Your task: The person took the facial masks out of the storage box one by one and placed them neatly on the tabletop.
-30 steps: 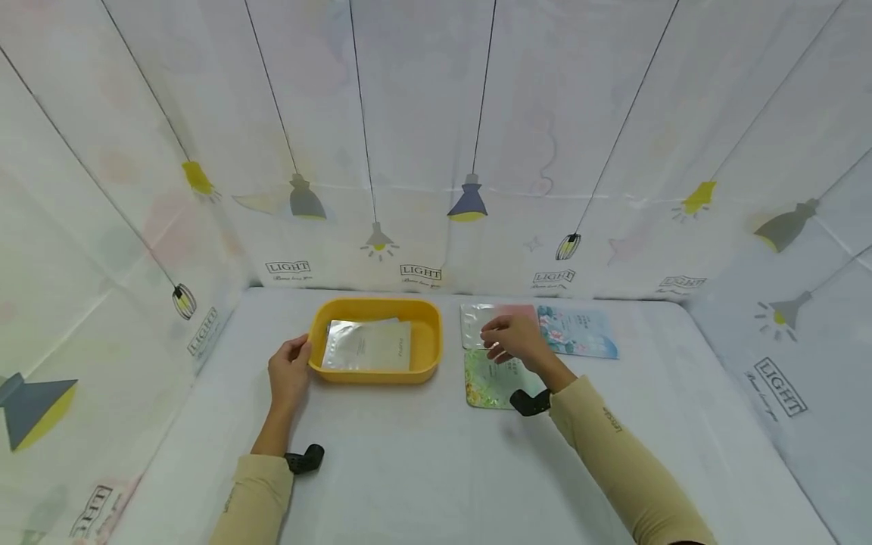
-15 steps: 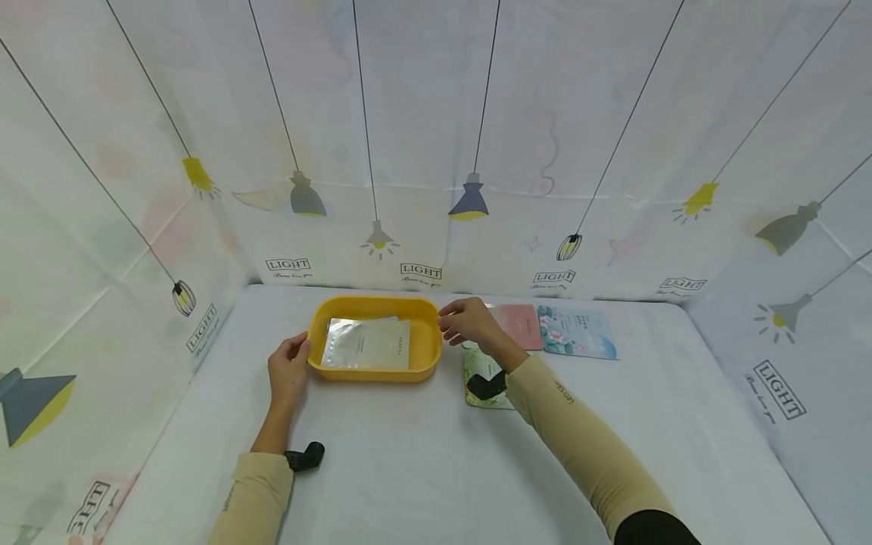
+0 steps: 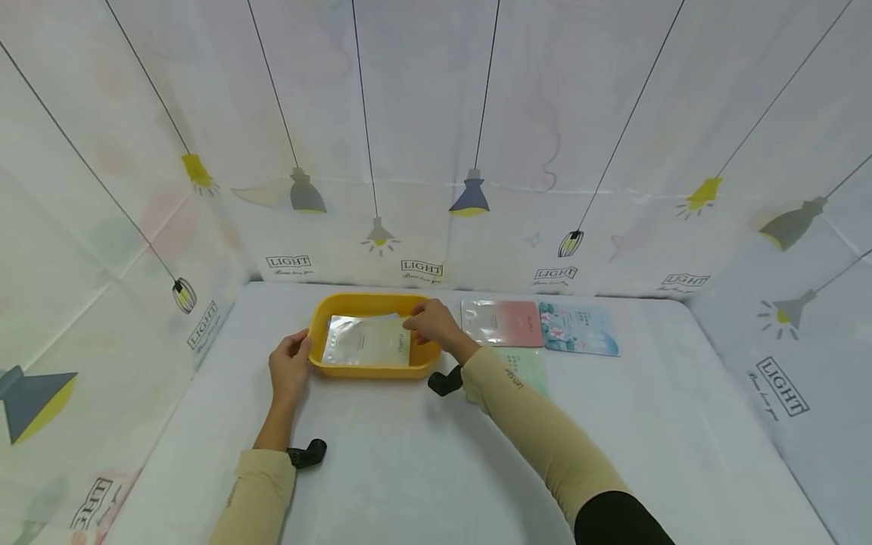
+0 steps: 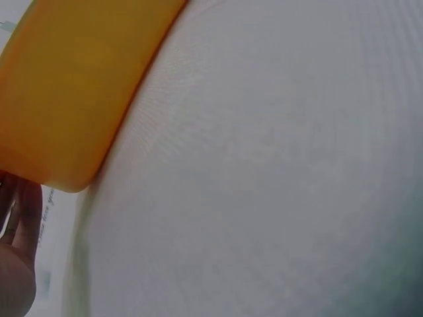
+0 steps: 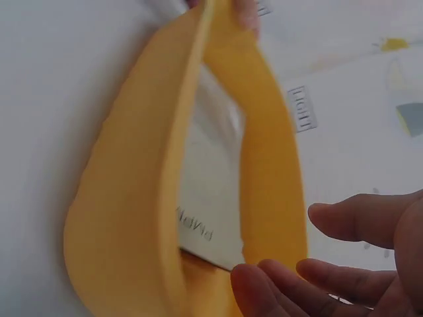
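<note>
A yellow tray (image 3: 368, 372) stands at the back left of the table, holding a pale cream sachet (image 3: 361, 344) that lies over at least one other; a bluish edge shows behind it. My left hand (image 3: 288, 369) holds the tray's left end, thumb and fingers at the rim. My right hand (image 3: 434, 324) reaches over the tray's right end. In the right wrist view its thumb and fingers (image 5: 344, 281) are spread apart with nothing between them, fingertips close to the lettered end of the cream sachet (image 5: 211, 191).
Right of the tray lie a silver-and-pink sachet (image 3: 518, 324) and a blue floral sachet (image 3: 582, 331), side by side. A green sachet (image 3: 526, 366) lies in front of them, partly hidden by the right forearm. A lamp-printed curtain (image 3: 422, 136) rises behind the white tabletop (image 3: 381, 469).
My right hand has moved left from above the sachets on the table to over the tray, uncovering the pink one. My left hand and the tray have stayed in place.
</note>
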A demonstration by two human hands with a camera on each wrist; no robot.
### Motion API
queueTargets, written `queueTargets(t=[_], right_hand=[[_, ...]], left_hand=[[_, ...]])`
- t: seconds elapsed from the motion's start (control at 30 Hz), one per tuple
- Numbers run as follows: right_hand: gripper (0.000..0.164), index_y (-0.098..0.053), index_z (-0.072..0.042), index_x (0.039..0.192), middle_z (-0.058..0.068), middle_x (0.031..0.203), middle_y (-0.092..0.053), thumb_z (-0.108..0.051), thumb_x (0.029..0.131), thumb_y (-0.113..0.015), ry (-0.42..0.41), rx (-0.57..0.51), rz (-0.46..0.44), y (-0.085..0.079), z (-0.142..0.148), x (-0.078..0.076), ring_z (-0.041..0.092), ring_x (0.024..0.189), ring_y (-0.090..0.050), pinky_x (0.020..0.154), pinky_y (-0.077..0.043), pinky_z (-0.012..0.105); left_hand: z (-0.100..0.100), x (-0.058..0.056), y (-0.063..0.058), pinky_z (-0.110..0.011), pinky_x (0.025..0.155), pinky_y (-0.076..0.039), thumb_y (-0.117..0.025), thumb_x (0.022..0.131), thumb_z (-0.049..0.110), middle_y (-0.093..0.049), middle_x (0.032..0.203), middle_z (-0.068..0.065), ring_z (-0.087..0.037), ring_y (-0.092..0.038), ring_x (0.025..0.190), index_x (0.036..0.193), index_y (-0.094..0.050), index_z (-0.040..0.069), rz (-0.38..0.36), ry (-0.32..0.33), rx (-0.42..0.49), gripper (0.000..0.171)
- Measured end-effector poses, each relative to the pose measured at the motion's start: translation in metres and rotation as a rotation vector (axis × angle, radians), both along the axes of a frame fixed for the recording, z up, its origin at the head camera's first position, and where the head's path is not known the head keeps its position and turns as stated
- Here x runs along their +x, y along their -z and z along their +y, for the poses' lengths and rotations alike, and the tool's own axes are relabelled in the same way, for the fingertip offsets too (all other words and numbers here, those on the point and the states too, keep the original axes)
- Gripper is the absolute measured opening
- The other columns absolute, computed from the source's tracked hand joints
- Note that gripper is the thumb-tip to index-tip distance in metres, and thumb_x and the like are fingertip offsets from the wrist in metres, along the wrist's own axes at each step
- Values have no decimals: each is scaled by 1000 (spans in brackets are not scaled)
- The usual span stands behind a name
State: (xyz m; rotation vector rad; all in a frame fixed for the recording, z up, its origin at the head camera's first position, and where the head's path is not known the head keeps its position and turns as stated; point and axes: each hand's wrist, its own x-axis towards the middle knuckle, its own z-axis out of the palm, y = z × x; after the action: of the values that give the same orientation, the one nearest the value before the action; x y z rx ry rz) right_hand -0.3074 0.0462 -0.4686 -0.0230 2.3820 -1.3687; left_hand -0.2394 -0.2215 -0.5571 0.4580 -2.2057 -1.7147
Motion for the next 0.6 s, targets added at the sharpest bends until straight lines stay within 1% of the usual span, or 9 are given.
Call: queueTargets(t=[0.07,0.1,0.2,0.23,0.27,0.33,0.4,0.47,0.6], right_hand=[[42,-57,4,123,18,115,-63,-13,87,-69,-19,77,24,4,-3,-3,27,76,-66,67,-59,31],[38,-59,4,118,16,111,-64,-13,86,-69,-27,118,37,5,-5,-4,24,71,-65,64,-57,28],[18,-60,1,89,9,82,-60,-13,84,-71,-46,210,39,10,-10,-6,18,57,-57,52,-49,25],[19,-57,-1,79,6,71,-56,-13,84,-71,-53,241,34,11,-11,-6,18,53,-54,49,-46,24],[24,-53,-4,71,4,62,-51,-13,84,-72,-67,281,30,12,-12,-6,17,50,-51,47,-43,24],[35,-46,-8,61,1,50,-43,-14,84,-72,-99,352,18,14,-14,-5,16,46,-46,44,-38,23],[36,-47,-9,59,0,48,-41,-14,83,-73,-122,402,13,16,-17,-3,15,45,-44,44,-38,23],[35,-49,-8,60,0,50,-42,-15,83,-74,-136,427,9,17,-19,-2,14,46,-44,44,-37,22],[27,-54,-5,68,1,58,-43,-15,82,-75,-120,421,-5,16,-23,-1,14,50,-44,46,-37,22]], left_hand=[[0,-1,0,-1,74,-42,-54,100,25,-64,125,-16,-11,-54,101,126,-61,2,2,-3,-1,35],[0,-1,0,-1,74,-42,-54,101,25,-64,125,-16,-10,-54,100,126,-61,2,4,-2,-4,35],[0,-1,1,-1,75,-42,-54,101,25,-63,125,-17,-9,-53,100,126,-61,1,9,0,-1,36],[0,0,1,-1,74,-41,-54,101,25,-63,125,-16,-9,-53,100,127,-61,1,5,2,-5,36],[1,0,2,-2,74,-42,-53,101,25,-63,125,-16,-10,-53,100,127,-61,2,2,6,-9,36],[1,1,3,-2,73,-41,-53,101,26,-63,125,-15,-12,-53,101,127,-61,2,-4,14,-20,36],[2,2,4,-2,73,-41,-53,101,26,-63,124,-15,-14,-53,103,127,-61,3,-3,17,-32,36],[3,2,4,-1,73,-41,-52,101,26,-64,123,-14,-16,-53,104,127,-61,3,4,12,-43,36],[3,1,3,-1,73,-40,-52,101,26,-64,123,-14,-18,-54,105,126,-61,3,18,0,-45,35]])
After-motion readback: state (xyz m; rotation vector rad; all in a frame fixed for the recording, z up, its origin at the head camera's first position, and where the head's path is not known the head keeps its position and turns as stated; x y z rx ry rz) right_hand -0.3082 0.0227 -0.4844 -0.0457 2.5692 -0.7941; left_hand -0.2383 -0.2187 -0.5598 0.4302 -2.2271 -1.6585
